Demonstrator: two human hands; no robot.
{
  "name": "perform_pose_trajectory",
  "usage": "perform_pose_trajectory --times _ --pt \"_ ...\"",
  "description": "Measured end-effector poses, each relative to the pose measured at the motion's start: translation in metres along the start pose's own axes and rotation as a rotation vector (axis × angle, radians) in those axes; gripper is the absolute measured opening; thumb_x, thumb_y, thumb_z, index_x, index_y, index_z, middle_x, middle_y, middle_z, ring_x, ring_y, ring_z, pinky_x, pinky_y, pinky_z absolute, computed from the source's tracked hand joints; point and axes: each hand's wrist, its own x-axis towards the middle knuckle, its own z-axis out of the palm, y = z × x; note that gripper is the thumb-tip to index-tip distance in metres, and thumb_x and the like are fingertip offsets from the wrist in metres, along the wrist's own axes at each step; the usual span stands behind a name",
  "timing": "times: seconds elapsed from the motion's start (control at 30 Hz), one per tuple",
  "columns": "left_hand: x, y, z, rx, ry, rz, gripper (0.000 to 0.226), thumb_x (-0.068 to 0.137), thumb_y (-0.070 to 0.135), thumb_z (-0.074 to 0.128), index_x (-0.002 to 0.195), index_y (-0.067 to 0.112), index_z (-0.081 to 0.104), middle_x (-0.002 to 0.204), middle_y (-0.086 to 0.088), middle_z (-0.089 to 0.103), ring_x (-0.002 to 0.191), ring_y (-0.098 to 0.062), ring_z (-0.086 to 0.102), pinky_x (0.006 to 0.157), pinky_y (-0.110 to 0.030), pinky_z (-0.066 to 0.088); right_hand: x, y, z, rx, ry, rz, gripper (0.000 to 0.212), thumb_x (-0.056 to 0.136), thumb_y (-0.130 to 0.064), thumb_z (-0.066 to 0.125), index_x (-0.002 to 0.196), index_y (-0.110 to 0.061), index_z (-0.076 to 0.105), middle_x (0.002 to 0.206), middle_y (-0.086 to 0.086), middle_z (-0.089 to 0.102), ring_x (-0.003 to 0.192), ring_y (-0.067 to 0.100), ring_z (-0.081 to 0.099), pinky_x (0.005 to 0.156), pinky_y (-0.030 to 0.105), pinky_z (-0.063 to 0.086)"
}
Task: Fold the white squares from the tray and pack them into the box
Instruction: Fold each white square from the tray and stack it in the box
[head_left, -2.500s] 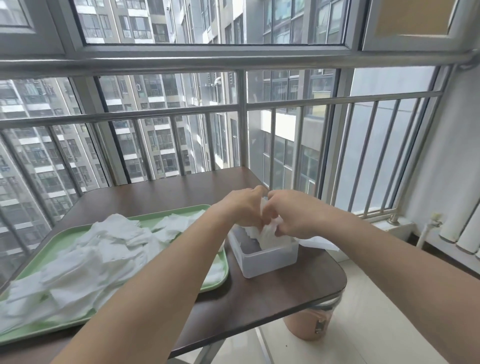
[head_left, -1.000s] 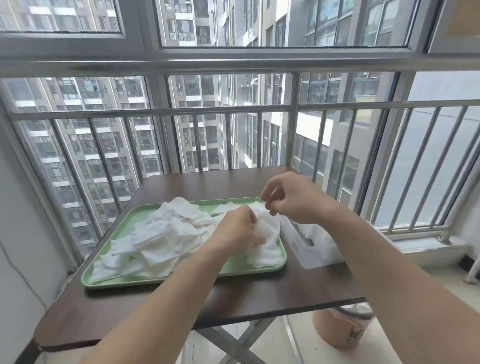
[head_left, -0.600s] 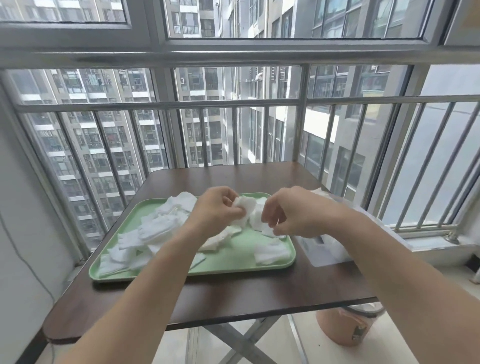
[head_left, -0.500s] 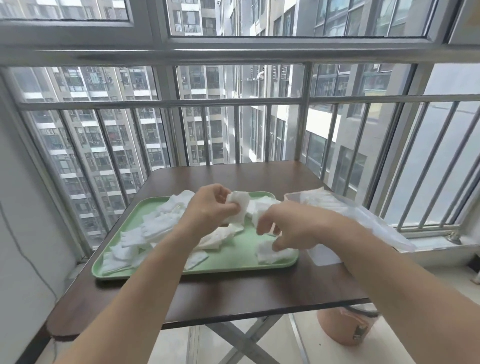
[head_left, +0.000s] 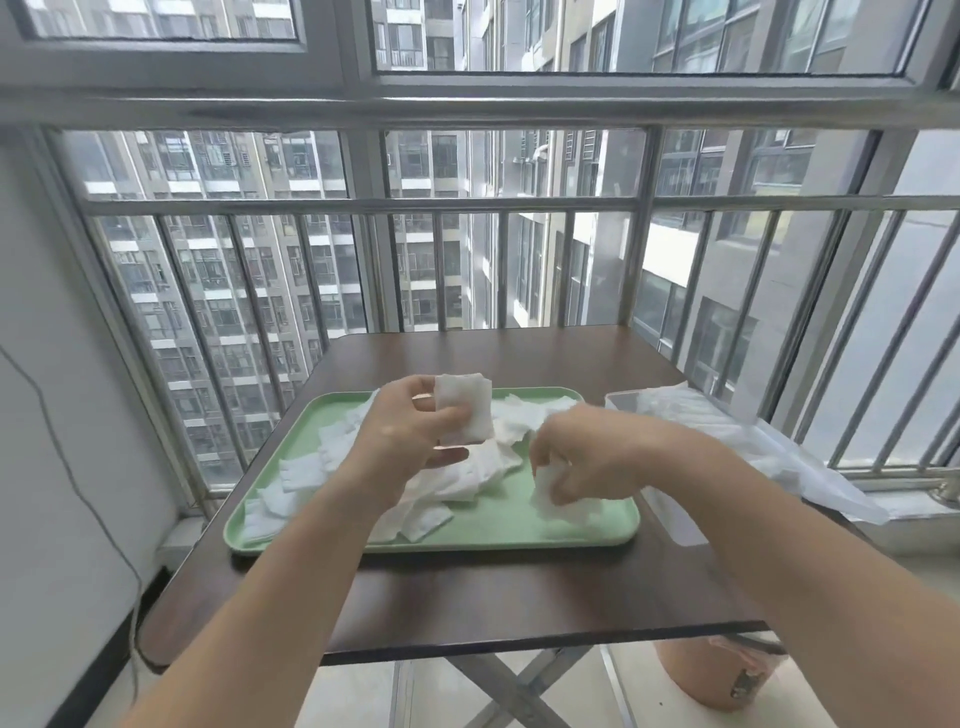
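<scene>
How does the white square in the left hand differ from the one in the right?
The left square, gripped by the left hand, is raised above the green tray; the right square, pinched by the right hand, sits low at the tray's surface. The left square shows a flat, nearly whole face; the right square is bunched and mostly hidden by fingers. Both are white; neither is in the box.
</scene>
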Motion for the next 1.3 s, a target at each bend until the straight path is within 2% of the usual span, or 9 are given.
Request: perform_pose_trajectory --times 0.13,0.2,0.27,0.6,0.77,0.93,1.1,1.2,1.3 --pt "0.003 0.000 -0.010 -0.002 -0.012 0.005 0.022 0.089 0.004 0.073 0.111 0.007 0.068 0.084 -0.003 0.077 0.075 -0.018 0.075 0.068 -0.035 0.063 0.012 0.000 -0.016 0.583 0.277 -0.159 0.017 0.089 -0.019 0.073 0.105 -0.016 0.075 0.086 -0.007 0.072 0.073 0.003 0.061 0.069 0.017 0.048" --pt "0.003 0.003 -0.014 0.009 -0.027 0.024 0.020 0.088 0.006 0.074 0.108 0.008 0.070 0.086 -0.005 0.078 0.077 -0.019 0.075 0.070 -0.035 0.063 0.021 -0.006 -0.017 0.895 0.310 -0.212 0.018 0.088 -0.013 0.075 0.105 -0.009 0.074 0.092 0.010 0.075 0.078 0.013 0.066 0.074 0.027 0.054" --pt "0.002 0.006 -0.015 0.018 -0.055 0.053 0.017 0.087 0.006 0.075 0.104 0.008 0.072 0.089 -0.011 0.078 0.080 -0.023 0.076 0.070 -0.035 0.063 0.034 -0.011 -0.013 1.002 0.361 -0.199 0.022 0.084 -0.009 0.079 0.105 -0.005 0.074 0.095 0.017 0.075 0.081 0.021 0.069 0.077 0.037 0.057" --pt "-0.002 0.006 -0.027 0.039 -0.141 0.121 0.019 0.095 0.005 0.064 0.109 0.013 0.074 0.099 -0.010 0.078 0.095 -0.024 0.075 0.081 -0.032 0.061 0.071 -0.022 -0.002 1.169 0.433 -0.107 0.022 0.078 -0.009 0.084 0.093 -0.001 0.071 0.089 0.024 0.074 0.075 0.028 0.067 0.081 0.055 0.056" --pt "-0.005 0.010 -0.042 0.108 -0.149 0.133 0.024 0.097 0.004 0.061 0.110 0.019 0.074 0.099 -0.006 0.078 0.096 -0.016 0.074 0.082 -0.029 0.060 0.082 -0.032 -0.004 1.065 0.440 -0.116 0.034 0.080 -0.021 0.083 0.107 -0.010 0.065 0.093 0.010 0.072 0.072 0.016 0.065 0.060 0.030 0.051" --pt "-0.010 0.022 -0.064 0.224 -0.165 0.058 0.024 0.095 0.004 0.063 0.113 0.016 0.072 0.103 -0.005 0.078 0.100 -0.018 0.073 0.087 -0.034 0.060 0.090 -0.040 0.001 0.991 0.337 -0.179 0.027 0.088 -0.030 0.076 0.103 -0.009 0.070 0.096 0.010 0.074 0.084 0.018 0.069 0.065 0.025 0.054" --pt "-0.001 0.019 -0.077 0.618 0.051 0.137 0.032 0.091 -0.001 0.057 0.108 0.023 0.069 0.097 0.008 0.076 0.092 -0.016 0.071 0.083 -0.036 0.059 0.093 -0.031 0.012 1.185 0.502 -0.090 0.023 0.089 -0.016 0.073 0.099 0.002 0.064 0.101 0.021 0.070 0.092 0.031 0.072 0.077 0.041 0.061" --pt "0.003 0.013 -0.069 0.907 -0.091 0.171 0.023 0.087 0.020 0.069 0.103 0.036 0.073 0.105 0.018 0.070 0.097 -0.004 0.064 0.087 -0.029 0.053 0.093 -0.026 0.018 1.233 0.630 -0.026 0.019 0.089 -0.014 0.072 0.096 0.001 0.062 0.095 0.023 0.070 0.089 0.038 0.071 0.077 0.053 0.060" --pt "0.008 0.011 -0.053 1.219 -0.201 0.199 0.031 0.078 0.036 0.074 0.109 0.041 0.069 0.114 0.016 0.063 0.107 -0.007 0.056 0.097 -0.034 0.045 0.093 -0.027 0.022 1.203 0.733 -0.003 0.015 0.086 -0.018 0.073 0.089 -0.007 0.063 0.090 0.022 0.070 0.084 0.039 0.070 0.070 0.055 0.059"
